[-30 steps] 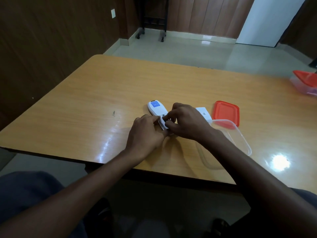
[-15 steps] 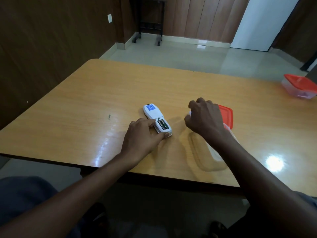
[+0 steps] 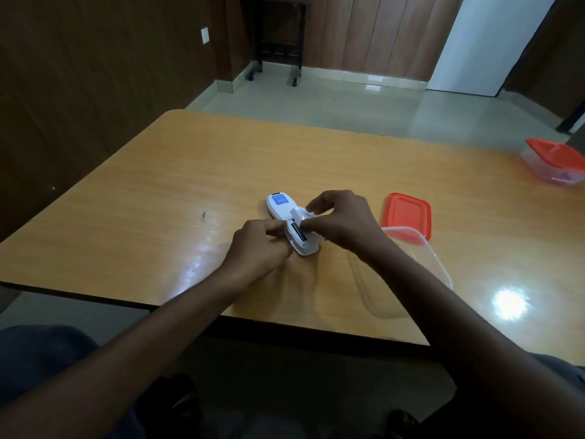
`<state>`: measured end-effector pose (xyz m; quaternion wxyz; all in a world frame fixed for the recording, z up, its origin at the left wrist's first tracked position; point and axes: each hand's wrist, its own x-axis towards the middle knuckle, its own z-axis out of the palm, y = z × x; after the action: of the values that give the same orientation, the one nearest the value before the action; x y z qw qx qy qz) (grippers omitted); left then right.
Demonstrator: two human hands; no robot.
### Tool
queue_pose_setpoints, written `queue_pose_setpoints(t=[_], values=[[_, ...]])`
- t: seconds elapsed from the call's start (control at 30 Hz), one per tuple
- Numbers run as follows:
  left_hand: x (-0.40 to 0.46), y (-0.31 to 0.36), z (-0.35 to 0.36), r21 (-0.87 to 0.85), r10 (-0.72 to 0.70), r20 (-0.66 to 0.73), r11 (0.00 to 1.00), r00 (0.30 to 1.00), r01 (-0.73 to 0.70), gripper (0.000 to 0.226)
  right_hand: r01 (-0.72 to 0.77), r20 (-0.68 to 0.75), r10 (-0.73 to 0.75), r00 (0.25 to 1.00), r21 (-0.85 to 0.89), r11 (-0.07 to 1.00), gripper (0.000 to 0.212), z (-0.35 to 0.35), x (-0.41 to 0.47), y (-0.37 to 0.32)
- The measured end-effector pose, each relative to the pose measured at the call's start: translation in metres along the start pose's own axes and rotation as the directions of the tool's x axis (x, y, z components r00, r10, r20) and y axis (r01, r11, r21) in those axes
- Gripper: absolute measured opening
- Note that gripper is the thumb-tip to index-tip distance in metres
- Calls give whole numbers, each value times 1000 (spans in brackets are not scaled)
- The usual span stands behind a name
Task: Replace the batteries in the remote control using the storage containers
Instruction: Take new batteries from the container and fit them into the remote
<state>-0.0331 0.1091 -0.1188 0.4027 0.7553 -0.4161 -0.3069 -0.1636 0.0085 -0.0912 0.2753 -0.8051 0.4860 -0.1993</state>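
Observation:
The white remote control (image 3: pixel 280 204) lies face down near the middle of the table (image 3: pixel 221 160), its blue label up. A dark strip of its battery compartment (image 3: pixel 297 232) shows. My left hand (image 3: pixel 258 248) grips the remote's left side near its lower end. My right hand (image 3: pixel 342 223) pinches the white battery cover (image 3: pixel 299 214) and holds it tilted over the compartment, touching the remote. A clear storage container (image 3: pixel 424 258) stands open under my right forearm, with its red lid (image 3: pixel 408 215) lying flat just beyond it. I cannot see any batteries clearly.
A second clear container with a red lid on it (image 3: pixel 557 163) stands at the far right edge of the table. A small dark speck (image 3: pixel 202 216) lies left of the remote. The near table edge (image 3: pixel 177 307) runs under my forearms.
My right hand went right to the spot beside the red lid, then came back to the remote holding the white battery cover. My left hand stayed on the remote.

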Motion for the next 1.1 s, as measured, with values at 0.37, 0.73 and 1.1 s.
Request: queue_pose_setpoints(t=[0.37,0.73,1.1], values=[[14,-2,-3,-319,-179,24,931,984,177,32,187,-8,-204,979,-357,915,32,37,-24,-8],[9,1,0,-632,-151,177,741,973,229,39,193,-127,-209,970,-126,973,26,38,-38,-5],[7,30,-4,-639,57,292,754,955,151,51,431,9,-431,902,-15,902,122,-19,-42,31]])
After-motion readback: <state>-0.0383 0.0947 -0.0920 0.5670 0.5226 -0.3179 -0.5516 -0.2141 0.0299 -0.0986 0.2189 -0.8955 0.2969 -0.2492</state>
